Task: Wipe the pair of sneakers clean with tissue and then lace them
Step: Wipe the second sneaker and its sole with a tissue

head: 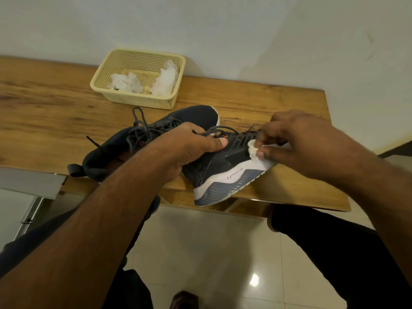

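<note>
Here, the wooden tabletop (pixel 245 103) carries a cream basket (pixel 98 84) near the wall, crumpled tissues (pixel 124 82) lying inside it. One dark sneaker (pixel 189 119) lies flat in front of the basket; the other sneaker (pixel 214 168) is tilted on its side at the tabletop's near edge. The left hand (pixel 189 148) grips that tilted shoe by its upper, while the right hand (pixel 296 141) pinches a white tissue (pixel 256 152) against its side, by the laces (pixel 243 136).
</note>
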